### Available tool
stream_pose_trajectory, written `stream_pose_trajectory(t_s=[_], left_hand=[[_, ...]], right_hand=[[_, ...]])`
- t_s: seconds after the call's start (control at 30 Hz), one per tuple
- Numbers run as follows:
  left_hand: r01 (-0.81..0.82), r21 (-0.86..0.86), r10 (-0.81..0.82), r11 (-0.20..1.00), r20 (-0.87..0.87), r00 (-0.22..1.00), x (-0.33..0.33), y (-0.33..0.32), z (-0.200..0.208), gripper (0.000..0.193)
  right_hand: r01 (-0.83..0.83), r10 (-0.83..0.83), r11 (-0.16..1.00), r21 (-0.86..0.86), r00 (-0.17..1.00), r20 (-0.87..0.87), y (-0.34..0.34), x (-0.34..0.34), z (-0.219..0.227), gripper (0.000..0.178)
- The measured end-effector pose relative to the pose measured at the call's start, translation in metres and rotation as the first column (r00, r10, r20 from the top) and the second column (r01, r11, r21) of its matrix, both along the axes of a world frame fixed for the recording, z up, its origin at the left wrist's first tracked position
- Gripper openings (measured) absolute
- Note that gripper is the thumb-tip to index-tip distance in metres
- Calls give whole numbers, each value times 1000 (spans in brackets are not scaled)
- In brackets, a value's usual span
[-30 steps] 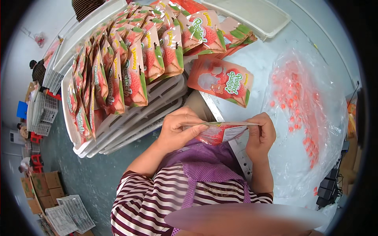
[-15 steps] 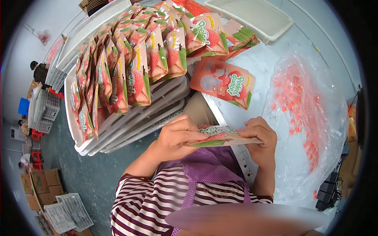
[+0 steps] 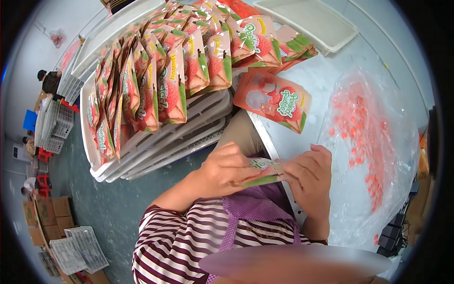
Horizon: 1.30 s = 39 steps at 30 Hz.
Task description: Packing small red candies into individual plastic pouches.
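We held one pink-and-green pouch (image 3: 265, 171) level between our hands, in front of the purple apron (image 3: 250, 203) and near the left edge of the worktop (image 3: 283, 142). Our left hand (image 3: 224, 169) pinched its left end, thumb and fingers closed on the film. Our right hand (image 3: 309, 177) had its fingers curled over the right end, gripping it narrowly and hiding that part from us.

Just past our hands, a flat pouch (image 3: 274, 99) lay by the worktop's left edge, with a bundle of pouches (image 3: 298, 45) beyond it. Beside that edge stood a stack of white trays (image 3: 203, 111), the top one crowded with filled-looking pouches (image 3: 170, 90). A white tray (image 3: 326, 28) sat at the worktop's far edge. Toward the right edge spread a clear plastic bag (image 3: 402, 128) with small red pieces (image 3: 357, 118) showing through.
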State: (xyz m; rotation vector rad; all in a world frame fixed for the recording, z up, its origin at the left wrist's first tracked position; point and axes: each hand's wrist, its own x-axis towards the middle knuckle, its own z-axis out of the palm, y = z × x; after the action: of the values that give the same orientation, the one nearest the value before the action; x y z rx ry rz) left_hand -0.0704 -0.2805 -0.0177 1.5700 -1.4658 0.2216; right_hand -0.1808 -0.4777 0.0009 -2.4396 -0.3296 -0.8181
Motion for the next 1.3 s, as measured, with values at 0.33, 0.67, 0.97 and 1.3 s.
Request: stream_pose_trajectory(t_s=[0.33, 0.67, 0.97, 1.3], left_hand=[[12, -38, -8, 999, 97, 995, -4, -4, -1, 36], [-8, 34, 10, 999, -32, 999, -10, -4, -3, 39], [33, 10, -33, 999, -5, 999, -9, -5, -7, 33], [7, 27, -5, 1000, -60, 998, -6, 5, 1, 29]], right_hand=[[-108, 105, 994, -20, 990, -92, 4, -3, 1, 16], [-22, 20, 996, -86, 999, -30, 12, 1, -8, 13], [-102, 90, 991, -91, 988, -127, 11, 1, -6, 13], [-150, 159, 987, 61, 970, -182, 1, -2, -1, 24]])
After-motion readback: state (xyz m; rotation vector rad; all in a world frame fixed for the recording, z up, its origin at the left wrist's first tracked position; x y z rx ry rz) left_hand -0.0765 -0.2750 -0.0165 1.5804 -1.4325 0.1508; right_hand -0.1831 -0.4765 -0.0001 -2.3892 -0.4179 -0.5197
